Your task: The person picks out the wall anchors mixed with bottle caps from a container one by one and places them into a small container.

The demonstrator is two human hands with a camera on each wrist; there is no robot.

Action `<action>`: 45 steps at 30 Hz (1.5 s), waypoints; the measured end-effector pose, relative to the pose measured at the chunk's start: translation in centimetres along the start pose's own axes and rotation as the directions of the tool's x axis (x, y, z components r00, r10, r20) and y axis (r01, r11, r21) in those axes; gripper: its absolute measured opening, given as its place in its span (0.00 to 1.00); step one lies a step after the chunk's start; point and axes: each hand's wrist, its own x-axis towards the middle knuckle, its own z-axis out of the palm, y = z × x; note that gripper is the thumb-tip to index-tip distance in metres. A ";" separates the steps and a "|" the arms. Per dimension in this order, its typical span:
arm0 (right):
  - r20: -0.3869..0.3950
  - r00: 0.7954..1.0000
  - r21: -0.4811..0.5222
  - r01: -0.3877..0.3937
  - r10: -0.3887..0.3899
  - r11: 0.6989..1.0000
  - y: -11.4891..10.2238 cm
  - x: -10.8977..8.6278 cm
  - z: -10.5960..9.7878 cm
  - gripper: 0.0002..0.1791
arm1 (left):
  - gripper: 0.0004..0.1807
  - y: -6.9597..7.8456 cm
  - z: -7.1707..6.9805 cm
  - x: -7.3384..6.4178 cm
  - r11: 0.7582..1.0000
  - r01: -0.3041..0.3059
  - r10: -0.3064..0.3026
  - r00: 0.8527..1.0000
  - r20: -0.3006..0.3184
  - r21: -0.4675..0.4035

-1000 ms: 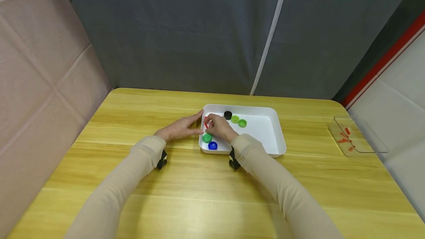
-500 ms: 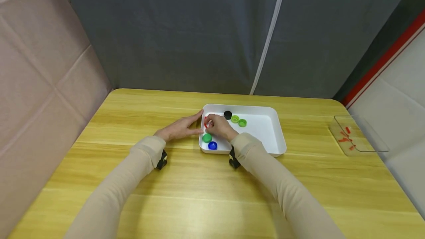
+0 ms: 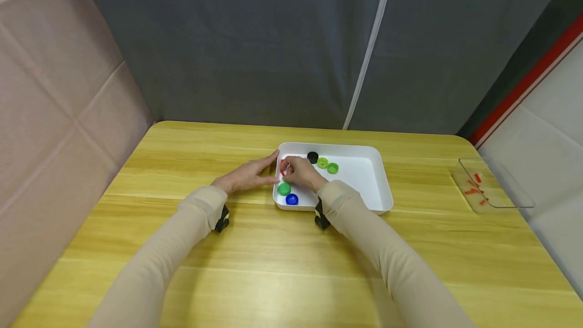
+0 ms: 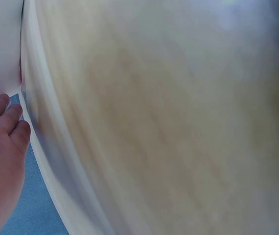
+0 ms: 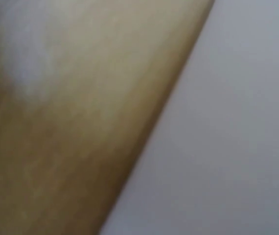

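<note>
A white tray [image 3: 364, 181] lies on the wooden table. My left hand [image 3: 248, 175] rests against the tray's left wall with fingers and thumb spread; part of this hand [image 4: 2, 142] shows at the edge of the left wrist view. Inside the tray's left end, my right hand [image 3: 302, 173] has curled fingers and pinches a thin, curved red strip [image 3: 282, 167], partly hidden by the fingertips. A green cap [image 3: 284, 189] and a blue cap [image 3: 292, 199] lie just nearer. Beyond the right hand are a black cap [image 3: 313, 157], a yellow-green cap [image 3: 322, 163] and another green cap [image 3: 333, 168].
A clear box [image 3: 494, 209] with several small red pieces [image 3: 473, 192] stands at the table's right side. A grey curtain [image 3: 250, 54] hangs behind the table. The right wrist view shows only blurred table [image 5: 71, 122] and a pale surface [image 5: 218, 137].
The red strip at my right fingertips looks more curved than a second ago. Both hands stay in nearly the same place, and the caps have not moved.
</note>
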 end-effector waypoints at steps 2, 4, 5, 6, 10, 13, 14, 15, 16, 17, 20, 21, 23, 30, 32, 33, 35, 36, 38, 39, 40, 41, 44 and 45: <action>0.001 1.000 0.000 0.004 -0.004 1.000 0.0 0.0 0.0 0.09 | 0.46 0.0 0.0 0.0 1.000 0.001 -0.001 1.000 -0.002 0.001; 0.003 1.000 -0.004 0.007 -0.007 1.000 0.1 0.0 0.0 0.09 | 0.46 0.0 0.1 0.0 1.000 0.003 -0.003 1.000 -0.005 0.000; 0.002 1.000 -0.009 0.011 -0.011 1.000 0.2 0.0 0.0 0.08 | 0.46 0.0 0.1 0.0 1.000 0.004 -0.004 1.000 -0.006 0.000; 0.002 1.000 -0.015 0.015 -0.015 1.000 0.2 0.0 0.0 0.08 | 0.46 0.0 0.1 0.0 1.000 0.003 -0.003 1.000 -0.006 0.001; -0.004 1.000 -0.038 0.024 -0.024 0.999 0.2 0.1 -0.1 0.09 | 0.46 0.1 0.0 0.0 1.000 0.009 -0.009 1.000 -0.004 -0.007; -0.006 1.000 -0.033 0.026 -0.026 0.999 0.3 0.2 -0.1 0.09 | 0.46 0.1 0.0 0.0 1.000 0.009 -0.009 1.000 -0.005 -0.013; -0.007 1.000 -0.030 0.025 -0.026 0.999 0.3 0.1 0.0 0.09 | 0.46 0.0 0.0 0.0 1.000 0.009 -0.009 1.000 -0.005 -0.013; -0.008 1.000 -0.032 0.028 -0.028 0.999 0.3 0.1 0.0 0.09 | 0.46 0.0 0.0 0.0 1.000 0.007 -0.007 1.000 -0.007 -0.011; -0.010 1.000 -0.035 0.029 -0.029 0.999 0.2 0.1 0.0 0.09 | 0.46 0.0 0.0 0.0 1.000 0.006 -0.006 1.000 -0.009 -0.010; -0.011 0.999 -0.038 0.030 -0.030 0.999 0.2 0.1 0.0 0.09 | 0.46 0.0 0.0 0.0 1.000 0.005 -0.005 1.000 -0.010 -0.008; -0.014 1.000 -0.046 0.025 -0.026 0.999 0.2 0.0 0.1 0.10 | 0.47 -0.1 0.1 0.0 1.000 0.004 -0.004 1.000 -0.012 -0.006; -0.015 1.000 -0.048 0.023 -0.024 0.999 0.2 0.0 0.1 0.10 | 0.47 -0.1 0.1 0.0 1.000 0.003 -0.003 1.000 -0.011 -0.008; -0.018 1.000 -0.051 0.017 -0.018 0.999 0.2 0.1 0.1 0.11 | 0.47 -0.1 0.0 0.0 1.000 0.003 -0.003 1.000 -0.009 -0.009; -0.030 0.999 -0.078 0.019 -0.021 0.997 0.4 0.1 0.2 0.12 | 0.49 0.0 0.1 0.0 1.000 0.014 -0.014 1.000 -0.003 -0.002; -0.038 0.999 -0.071 0.021 -0.024 0.997 0.5 0.1 0.2 0.12 | 0.49 0.0 0.1 0.0 1.000 0.018 -0.018 1.000 -0.002 -0.001; -0.042 0.999 -0.061 0.019 -0.021 0.998 0.5 0.1 0.2 0.11 | 0.49 0.1 0.1 0.0 1.000 0.019 -0.019 1.000 -0.002 -0.003; -0.053 0.998 -0.035 0.016 -0.018 0.999 0.6 0.1 0.2 0.10 | 0.49 0.1 0.1 0.0 1.000 0.019 -0.019 1.000 -0.004 -0.003; -0.057 0.998 -0.019 0.013 -0.014 1.000 0.6 0.1 0.2 0.10 | 0.49 0.1 0.1 0.0 1.000 0.022 -0.022 1.000 -0.006 -0.002; -0.063 0.998 0.006 0.006 -0.006 1.000 0.7 0.1 0.2 0.10 | 0.49 0.1 0.0 0.0 1.000 0.024 -0.024 1.000 -0.005 -0.001; -0.068 0.998 0.017 0.003 -0.002 1.000 0.7 0.1 0.3 0.10 | 0.49 0.1 0.0 0.0 1.000 0.021 -0.021 1.000 -0.005 -0.002; -0.075 0.997 0.025 0.000 0.002 1.000 0.8 0.1 0.3 0.09 | 0.49 0.1 0.0 0.0 1.000 0.021 -0.021 1.000 -0.005 -0.002; -0.082 0.997 0.035 -0.006 0.009 0.999 0.8 0.1 0.2 0.09 | 0.49 0.2 0.0 0.0 1.000 0.020 -0.020 1.000 -0.005 -0.002; -0.109 0.994 0.061 -0.020 0.027 0.998 0.8 -0.2 0.1 0.09 | 0.48 0.2 0.0 0.0 1.000 0.015 -0.015 1.000 -0.004 -0.001; -0.119 0.992 0.073 -0.024 0.033 0.997 0.8 -0.3 0.1 0.09 | 0.48 0.2 0.0 0.0 1.000 0.011 -0.011 1.000 -0.005 0.001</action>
